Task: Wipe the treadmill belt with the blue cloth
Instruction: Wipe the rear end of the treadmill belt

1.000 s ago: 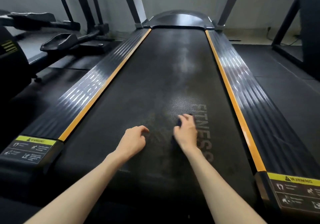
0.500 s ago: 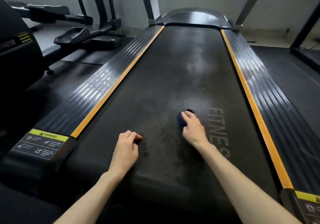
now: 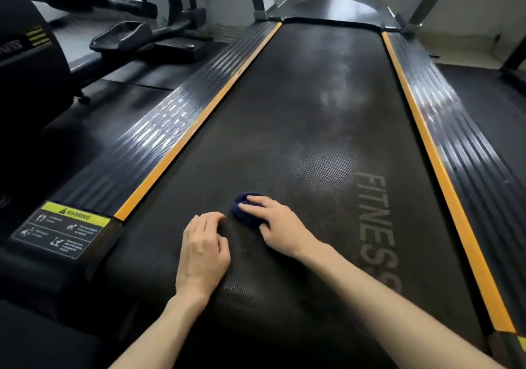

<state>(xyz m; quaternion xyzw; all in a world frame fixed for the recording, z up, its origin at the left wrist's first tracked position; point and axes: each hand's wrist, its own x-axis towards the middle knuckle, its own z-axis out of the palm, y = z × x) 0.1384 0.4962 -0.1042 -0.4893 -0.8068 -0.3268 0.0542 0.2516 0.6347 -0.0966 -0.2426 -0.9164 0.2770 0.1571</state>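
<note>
The dark blue cloth (image 3: 244,207), bunched into a small wad, lies on the black textured treadmill belt (image 3: 299,106), a little to the left of the grey "FITNESS" lettering (image 3: 375,226) printed along the belt and level with its first letters. The right hand (image 3: 280,227) covers the cloth from the lettering's side. Its fingers drape over the top of the wad and the thumb sits against the wad's near edge, so the cloth is held between them and pressed onto the belt. Only the far and left parts of the wad show past the fingers.

The left hand (image 3: 203,247) rests on the belt further left of the lettering, just beside the cloth but not touching it. Its fingers are loosely curled down toward the surface, with nothing in them.

Well left of the lettering, an orange stripe (image 3: 199,120) borders the belt, with a ribbed black side rail (image 3: 159,129) beyond it. A yellow-and-black warning label (image 3: 64,227) sits at that rail's near end.
</note>
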